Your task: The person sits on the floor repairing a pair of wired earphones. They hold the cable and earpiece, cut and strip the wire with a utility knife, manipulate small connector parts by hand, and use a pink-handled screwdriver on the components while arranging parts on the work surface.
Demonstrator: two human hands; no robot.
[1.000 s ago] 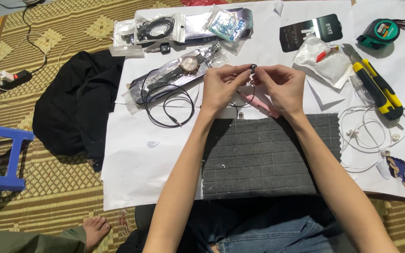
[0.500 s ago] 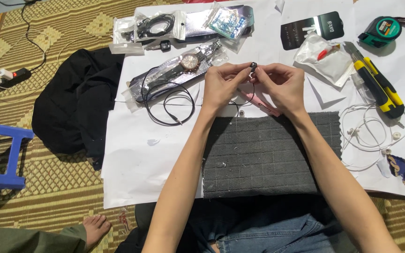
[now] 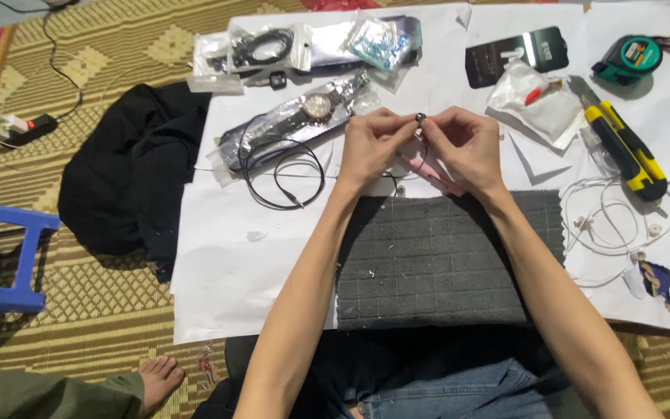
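My left hand (image 3: 372, 146) and my right hand (image 3: 463, 147) meet above the far edge of a grey grid-cut mat (image 3: 436, 260). Between their fingertips they pinch a small dark part (image 3: 419, 118) that seems joined to a thin black cable. A pink object (image 3: 426, 169) lies under my hands, mostly hidden. A coil of black cable (image 3: 282, 172) rests on the white paper (image 3: 234, 256) just left of my left hand, beside a wristwatch in a clear bag (image 3: 304, 118).
Yellow-and-black utility knife (image 3: 623, 149), green tape measure (image 3: 628, 59), white earphones (image 3: 614, 225) and a small bag (image 3: 535, 99) lie to the right. Plastic packets (image 3: 304, 48) sit at the top. A black cloth (image 3: 129, 174), blue stool (image 3: 9, 260) and another person's foot (image 3: 158, 380) lie left.
My hands stay together in the same place; the fingers have shifted only slightly on the small dark part.
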